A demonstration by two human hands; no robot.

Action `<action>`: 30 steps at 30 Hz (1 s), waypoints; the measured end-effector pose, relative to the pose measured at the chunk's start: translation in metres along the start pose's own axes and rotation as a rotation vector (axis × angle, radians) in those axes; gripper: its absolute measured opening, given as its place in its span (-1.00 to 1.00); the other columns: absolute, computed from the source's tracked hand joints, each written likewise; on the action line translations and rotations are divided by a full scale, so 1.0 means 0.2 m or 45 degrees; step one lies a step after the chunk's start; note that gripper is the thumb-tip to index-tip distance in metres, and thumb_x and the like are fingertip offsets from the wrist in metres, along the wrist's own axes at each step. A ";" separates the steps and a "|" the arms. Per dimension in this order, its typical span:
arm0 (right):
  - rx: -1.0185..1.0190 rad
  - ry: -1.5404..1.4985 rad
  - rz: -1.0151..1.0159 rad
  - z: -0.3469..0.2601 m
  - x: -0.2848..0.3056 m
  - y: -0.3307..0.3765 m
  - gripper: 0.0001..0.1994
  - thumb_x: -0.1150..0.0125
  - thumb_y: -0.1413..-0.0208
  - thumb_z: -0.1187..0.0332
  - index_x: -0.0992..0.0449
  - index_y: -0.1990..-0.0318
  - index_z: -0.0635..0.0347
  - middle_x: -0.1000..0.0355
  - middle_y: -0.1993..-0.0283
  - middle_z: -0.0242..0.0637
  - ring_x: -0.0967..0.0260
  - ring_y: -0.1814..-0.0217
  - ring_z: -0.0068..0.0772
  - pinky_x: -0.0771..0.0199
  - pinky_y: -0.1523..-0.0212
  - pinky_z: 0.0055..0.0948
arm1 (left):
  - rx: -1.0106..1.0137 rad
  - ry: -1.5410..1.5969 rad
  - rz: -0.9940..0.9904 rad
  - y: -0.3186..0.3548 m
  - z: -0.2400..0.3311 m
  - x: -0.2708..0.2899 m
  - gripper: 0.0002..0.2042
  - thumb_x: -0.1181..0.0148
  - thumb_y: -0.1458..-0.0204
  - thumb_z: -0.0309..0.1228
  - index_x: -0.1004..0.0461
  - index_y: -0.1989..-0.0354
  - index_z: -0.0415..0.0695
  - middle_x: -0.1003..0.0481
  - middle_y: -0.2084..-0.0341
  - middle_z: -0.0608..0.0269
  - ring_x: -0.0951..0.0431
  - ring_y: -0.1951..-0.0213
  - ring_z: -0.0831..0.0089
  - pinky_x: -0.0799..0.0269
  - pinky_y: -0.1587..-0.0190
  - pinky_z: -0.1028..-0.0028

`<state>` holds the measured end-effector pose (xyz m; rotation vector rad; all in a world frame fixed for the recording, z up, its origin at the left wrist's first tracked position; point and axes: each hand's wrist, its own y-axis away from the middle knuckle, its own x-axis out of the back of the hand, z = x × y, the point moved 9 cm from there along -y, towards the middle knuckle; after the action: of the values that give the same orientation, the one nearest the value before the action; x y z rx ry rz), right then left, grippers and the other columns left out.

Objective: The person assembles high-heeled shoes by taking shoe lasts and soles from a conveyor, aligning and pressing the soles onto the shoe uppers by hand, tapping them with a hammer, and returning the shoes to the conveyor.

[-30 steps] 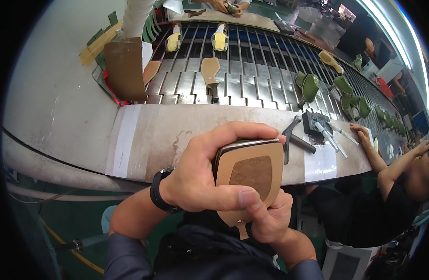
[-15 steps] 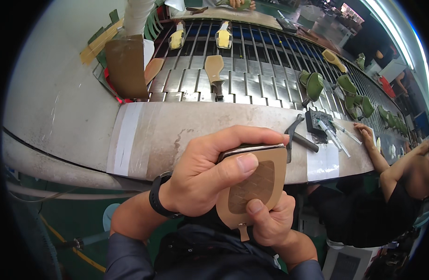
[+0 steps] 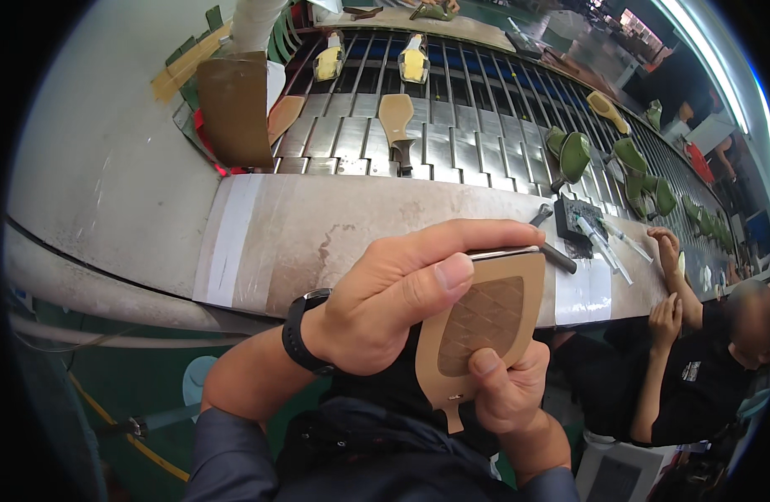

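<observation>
Both hands hold a tan shoe sole [image 3: 485, 322] in front of me, its darker textured patch facing up and a narrow tab at its lower end. My left hand [image 3: 377, 305] is closed on the upper left part, thumb on the face and fingers stretched along the top edge, where a thin shiny dark rim shows. Lower down, my right hand [image 3: 515, 393] grips the right side with its thumb pressed on the patch; its other fingers are hidden behind. Just beyond the sole lies a hammer [image 3: 559, 258], partly covered by my left fingertips and the sole.
On the pale bench [image 3: 318, 226] are a black block [image 3: 574, 222] and syringes [image 3: 601, 243]. Behind runs a slatted metal conveyor [image 3: 339, 138] carrying a tan sole with a heel [image 3: 396, 120], yellow-lined shoes [image 3: 413, 65] and green shoes [image 3: 575, 157]. A co-worker [image 3: 695, 368] sits at right.
My hands and the sole have shifted right, covering more of the hammer. My left thumb has slid toward the sole's upper left edge. The co-worker's arms have changed position.
</observation>
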<state>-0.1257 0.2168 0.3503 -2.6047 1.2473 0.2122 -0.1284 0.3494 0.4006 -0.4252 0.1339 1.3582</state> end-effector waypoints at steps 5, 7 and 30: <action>0.074 0.106 -0.028 -0.01 -0.04 0.00 -0.76 -0.23 -0.38 0.39 -0.68 0.29 0.38 -0.64 0.41 -0.29 -0.53 0.43 -0.57 -0.50 0.42 -0.50 | -0.019 -0.063 -0.033 0.03 0.03 0.06 -0.36 -0.03 -0.35 -0.03 -0.35 -0.35 -0.39 -0.39 -0.33 -0.32 -0.44 -0.35 0.04 -0.36 -0.38 0.19; 0.085 0.148 -0.035 0.00 -0.07 0.01 -0.76 -0.24 -0.37 0.39 -0.67 0.33 0.35 -0.61 0.47 -0.32 -0.49 0.48 -0.59 -0.45 0.47 -0.50 | -0.040 -0.178 0.011 0.05 0.05 0.06 -0.44 -0.06 -0.36 -0.13 -0.39 -0.31 -0.39 -0.43 -0.28 -0.36 -0.48 -0.32 0.05 -0.43 -0.33 0.20; -0.186 -0.145 -0.089 0.04 0.01 -0.21 -0.66 -0.12 -0.48 0.24 -0.60 -0.03 0.43 -0.65 0.10 -0.23 -0.56 0.15 -0.59 -0.57 0.13 -0.53 | -0.032 0.353 0.016 -0.19 -0.05 0.21 -0.32 0.35 -0.50 0.08 -0.30 -0.41 -0.31 -0.42 -0.31 -0.26 -0.49 -0.31 0.09 -0.40 -0.38 0.18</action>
<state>-0.0926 0.2422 0.3492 -2.7098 1.1400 0.4483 -0.0803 0.3794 0.3856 -0.6340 0.3486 1.3095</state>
